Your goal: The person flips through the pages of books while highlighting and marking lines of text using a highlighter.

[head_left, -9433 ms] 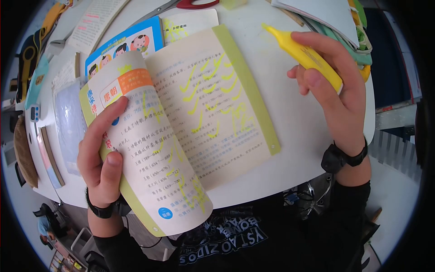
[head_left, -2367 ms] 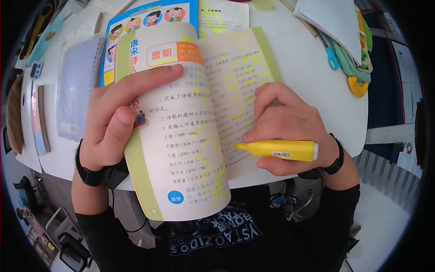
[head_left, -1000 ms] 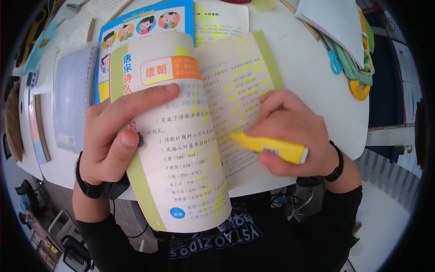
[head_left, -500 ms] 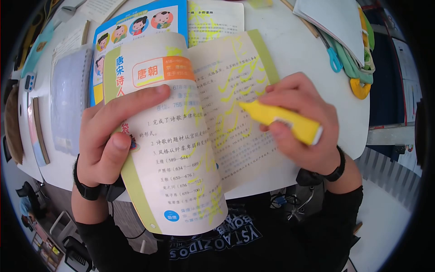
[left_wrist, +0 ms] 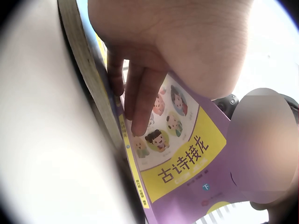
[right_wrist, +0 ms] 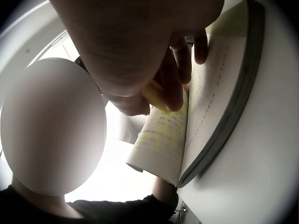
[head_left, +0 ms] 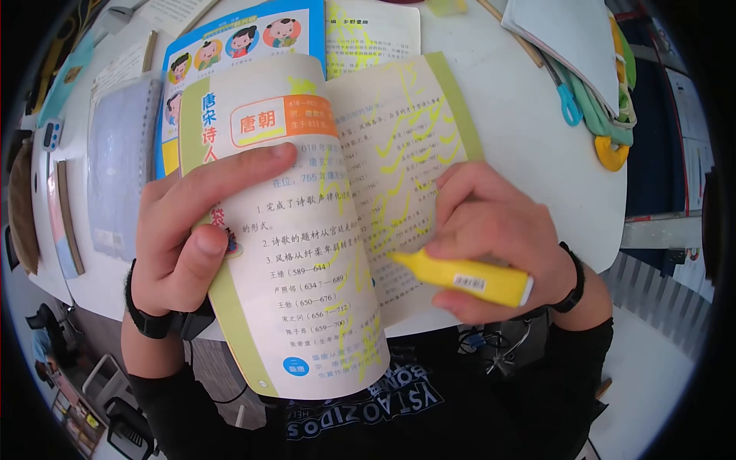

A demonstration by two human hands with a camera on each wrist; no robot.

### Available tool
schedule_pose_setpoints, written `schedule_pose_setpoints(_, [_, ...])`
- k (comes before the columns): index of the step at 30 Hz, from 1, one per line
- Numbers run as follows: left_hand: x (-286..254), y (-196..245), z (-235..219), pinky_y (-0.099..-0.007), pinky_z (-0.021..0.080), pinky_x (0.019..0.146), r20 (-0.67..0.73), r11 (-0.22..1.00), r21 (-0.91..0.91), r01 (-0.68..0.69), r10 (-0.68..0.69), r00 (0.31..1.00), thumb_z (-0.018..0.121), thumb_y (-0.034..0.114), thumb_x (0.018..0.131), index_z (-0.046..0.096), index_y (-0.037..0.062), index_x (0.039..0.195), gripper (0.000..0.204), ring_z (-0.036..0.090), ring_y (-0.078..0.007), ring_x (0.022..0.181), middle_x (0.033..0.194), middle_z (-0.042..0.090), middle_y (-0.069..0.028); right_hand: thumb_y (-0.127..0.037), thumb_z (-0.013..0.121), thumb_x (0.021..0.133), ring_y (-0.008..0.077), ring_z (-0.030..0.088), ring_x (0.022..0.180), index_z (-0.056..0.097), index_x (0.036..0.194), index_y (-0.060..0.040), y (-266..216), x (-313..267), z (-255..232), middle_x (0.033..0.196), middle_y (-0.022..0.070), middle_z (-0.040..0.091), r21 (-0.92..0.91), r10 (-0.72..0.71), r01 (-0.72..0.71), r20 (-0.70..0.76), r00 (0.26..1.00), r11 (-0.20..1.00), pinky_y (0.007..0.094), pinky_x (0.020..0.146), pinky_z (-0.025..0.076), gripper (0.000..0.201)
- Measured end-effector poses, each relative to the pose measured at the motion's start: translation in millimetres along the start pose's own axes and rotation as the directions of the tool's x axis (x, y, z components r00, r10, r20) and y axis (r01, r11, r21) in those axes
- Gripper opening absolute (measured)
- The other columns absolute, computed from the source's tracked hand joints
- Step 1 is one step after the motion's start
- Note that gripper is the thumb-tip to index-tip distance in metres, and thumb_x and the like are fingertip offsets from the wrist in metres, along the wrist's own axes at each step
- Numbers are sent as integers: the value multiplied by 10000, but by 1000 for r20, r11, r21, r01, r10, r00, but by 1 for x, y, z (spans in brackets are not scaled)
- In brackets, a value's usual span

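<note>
An open book (head_left: 307, 230) with yellow marks is held up over the table in the head view. The left hand (head_left: 180, 230) grips its left side, index finger and thumb on the page; in the left wrist view the fingers of the left hand (left_wrist: 145, 88) lie against its purple cover (left_wrist: 187, 182). A yellow highlighter (head_left: 468, 277) is pinched in the right hand (head_left: 498, 238), its tip at the lower part of the right page. The right wrist view shows the right hand (right_wrist: 173, 74) over the pages, with the highlighter (right_wrist: 156, 95) partly hidden by fingers.
Behind the book lie a blue book (head_left: 230, 46) and a marked booklet (head_left: 383, 38). A clear folder (head_left: 119, 169) lies at the left. Papers (head_left: 567, 46), blue-handled scissors (head_left: 570, 107) and a green and yellow cloth item (head_left: 606, 138) are at the right.
Since half a second ago, the right hand and highlighter have moved down the right page, and the highlighter lies more level. The left hand keeps its grip on the book, which has shifted slightly.
</note>
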State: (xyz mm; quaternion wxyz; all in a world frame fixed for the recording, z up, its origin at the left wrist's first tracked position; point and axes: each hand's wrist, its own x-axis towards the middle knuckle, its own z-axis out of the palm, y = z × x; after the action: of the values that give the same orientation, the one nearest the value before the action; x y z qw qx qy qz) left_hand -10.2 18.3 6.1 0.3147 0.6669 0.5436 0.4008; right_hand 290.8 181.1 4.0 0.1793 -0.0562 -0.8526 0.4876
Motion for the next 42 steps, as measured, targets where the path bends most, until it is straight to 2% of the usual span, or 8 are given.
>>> schedule_pose_setpoints(10, [-1,0,1,-362,591,813,-9,1000,-3,17,-17,1000,412,506,1080,639,-49,1370,666,777,-301,918,1074,763,-229,-149,870,753,276,602,899,679,980,-47,-4,1,-1,934,72,648,-51,-70,80,172,983,996,461,848,507,314])
schedule_pose_setpoints(13, [-1,0,1,-361,591,803,-14,1000,4,23,-23,1000,412,509,1080,641,-48,1368,668,777,-298,906,1065,764,-225,-123,873,708,285,609,884,717,930,-46,-7,0,3,871,53,602,-200,64,-73,-52,997,977,388,762,516,281])
schedule_pose_setpoints(21, [-2,0,2,-337,581,754,-25,1000,0,20,-20,1000,423,522,1081,642,-49,1367,675,771,-266,843,1047,768,-214,-81,849,677,279,609,816,702,892,-52,-4,1,-6,824,66,570,-129,11,-7,34,999,992,378,711,502,262])
schedule_pose_setpoints(25, [-2,2,0,-334,574,732,6,998,-20,68,-67,998,422,520,1080,643,-52,1363,675,762,-255,795,1043,769,-215,-93,787,728,275,586,824,665,918,-45,-1,-1,-1,823,67,638,-111,-64,79,132,989,991,485,880,513,230])
schedule_pose_setpoints(30, [-1,0,-1,-343,580,750,5,1000,7,28,-28,1000,422,518,1075,642,-60,1357,679,769,-269,825,1054,768,-218,-116,765,826,251,566,977,599,1093,-59,6,-8,-14,877,58,685,-124,38,-50,-98,994,991,501,990,507,320])
schedule_pose_setpoints(31, [-1,0,1,-349,584,765,-17,1000,25,18,-17,1000,422,517,1074,641,-62,1357,681,774,-279,854,1068,767,-222,-58,817,754,276,634,848,671,1070,-38,10,-5,-9,936,64,710,-136,-41,16,-182,982,991,340,730,531,348])
schedule_pose_setpoints(34, [-1,-1,-2,-361,591,796,-9,999,33,10,-10,1000,421,519,1071,641,-63,1356,684,779,-299,908,1099,763,-230,-119,753,832,275,566,1049,616,1204,-35,1,-4,-10,963,76,704,-87,121,-129,-95,988,988,446,959,495,406])
schedule_pose_setpoints(42, [-3,2,1,-366,592,815,-4,998,-4,69,-69,998,420,526,1069,647,-61,1352,690,781,-311,933,1128,761,-227,-102,730,804,291,589,1023,650,1185,-28,5,1,-21,1008,102,727,-209,51,-46,22,998,977,386,887,496,396])
